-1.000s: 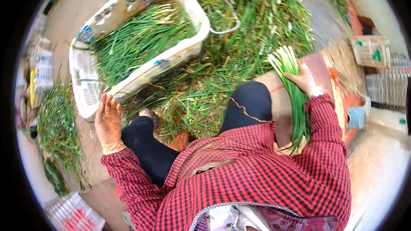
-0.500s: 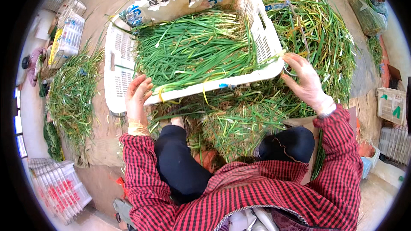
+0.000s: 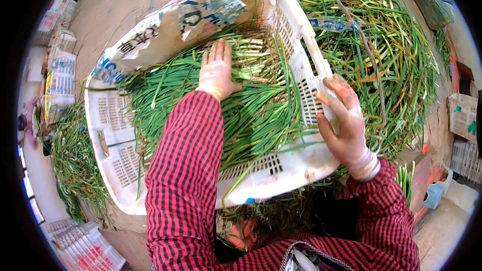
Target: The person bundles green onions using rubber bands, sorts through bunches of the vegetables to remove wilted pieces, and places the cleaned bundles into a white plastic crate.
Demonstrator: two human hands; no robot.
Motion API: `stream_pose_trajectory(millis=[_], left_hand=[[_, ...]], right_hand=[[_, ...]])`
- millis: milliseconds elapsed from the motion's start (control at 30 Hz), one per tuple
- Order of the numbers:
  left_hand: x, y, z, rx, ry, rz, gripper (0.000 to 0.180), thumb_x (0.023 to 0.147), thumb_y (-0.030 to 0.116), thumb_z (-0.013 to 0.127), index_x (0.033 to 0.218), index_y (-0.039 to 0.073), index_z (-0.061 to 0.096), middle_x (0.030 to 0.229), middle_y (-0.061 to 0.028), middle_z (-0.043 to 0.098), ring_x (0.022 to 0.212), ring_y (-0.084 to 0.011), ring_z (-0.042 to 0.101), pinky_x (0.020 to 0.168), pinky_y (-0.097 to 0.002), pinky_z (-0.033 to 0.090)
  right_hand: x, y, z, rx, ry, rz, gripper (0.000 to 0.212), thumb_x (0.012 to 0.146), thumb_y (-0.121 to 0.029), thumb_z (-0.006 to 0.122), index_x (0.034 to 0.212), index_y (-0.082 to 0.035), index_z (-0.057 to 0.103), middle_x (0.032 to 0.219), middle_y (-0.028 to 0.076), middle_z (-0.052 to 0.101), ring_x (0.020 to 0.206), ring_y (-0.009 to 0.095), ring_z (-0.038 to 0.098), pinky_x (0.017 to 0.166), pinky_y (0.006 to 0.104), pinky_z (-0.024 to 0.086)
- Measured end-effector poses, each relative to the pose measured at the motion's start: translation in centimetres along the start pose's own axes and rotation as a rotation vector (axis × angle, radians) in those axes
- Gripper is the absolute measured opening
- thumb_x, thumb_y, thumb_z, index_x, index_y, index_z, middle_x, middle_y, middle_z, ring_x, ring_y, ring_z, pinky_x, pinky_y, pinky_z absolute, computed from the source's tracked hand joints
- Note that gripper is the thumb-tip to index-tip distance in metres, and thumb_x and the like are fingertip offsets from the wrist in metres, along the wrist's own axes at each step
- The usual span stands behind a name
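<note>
The left hand (image 3: 217,74) rests flat and unclenched, green stalks (image 3: 173,88) directly beneath it inside the white crate (image 3: 301,173)

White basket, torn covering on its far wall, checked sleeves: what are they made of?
White basket: likely moulded plastic, scuffed, dull sheen; regular slots pierce its walls.
Torn covering: thin printed sheet with ragged edges; paper or plastic film, can't tell.
Checked sleeves: seem to be woven cloth, matt; the red-and-black check bends with soft creases.

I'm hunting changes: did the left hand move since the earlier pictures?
Yes, the left hand moved rightward and forward, away from the leaf heap on the left.
</note>
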State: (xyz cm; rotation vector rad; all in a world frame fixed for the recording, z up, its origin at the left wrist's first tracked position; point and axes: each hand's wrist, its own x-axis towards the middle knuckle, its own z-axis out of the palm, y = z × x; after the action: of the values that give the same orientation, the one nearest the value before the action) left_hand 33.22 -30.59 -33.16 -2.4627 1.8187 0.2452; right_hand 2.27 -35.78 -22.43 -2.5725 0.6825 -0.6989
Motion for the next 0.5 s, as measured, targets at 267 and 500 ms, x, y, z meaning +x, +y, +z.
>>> stream_pose_trajectory(millis=[267,500], left_hand=[[8.1,0.3,-0.5,0.086,-0.264,0.015,0.135,0.053,0.054,0.085,0.152,-0.002,0.013,0.147,-0.0262,0.035,0.135,-0.0372,0.040,0.109,-0.0414,0.037],[3.4,4.4,-1.3,0.315,-0.092,0.131,0.069,0.065,0.039,0.079,0.121,0.007,0.056,0.110,-0.0094,0.060,0.113,-0.0280,0.054,0.094,-0.0410,0.045]], right_hand=[[0.9,1.0,-0.9,0.127,-0.117,0.043,0.039,0.076,-0.002,0.066,0.115,-0.006,0.062,0.125,0.014,0.059,0.130,0.044,0.043,0.105,0.0495,0.040],[1.0,1.7,-1.1,0.151,-0.089,0.056,0.035,0.075,-0.001,0.066,0.110,-0.004,0.063,0.121,0.014,0.061,0.128,0.044,0.045,0.104,0.0499,0.041]])
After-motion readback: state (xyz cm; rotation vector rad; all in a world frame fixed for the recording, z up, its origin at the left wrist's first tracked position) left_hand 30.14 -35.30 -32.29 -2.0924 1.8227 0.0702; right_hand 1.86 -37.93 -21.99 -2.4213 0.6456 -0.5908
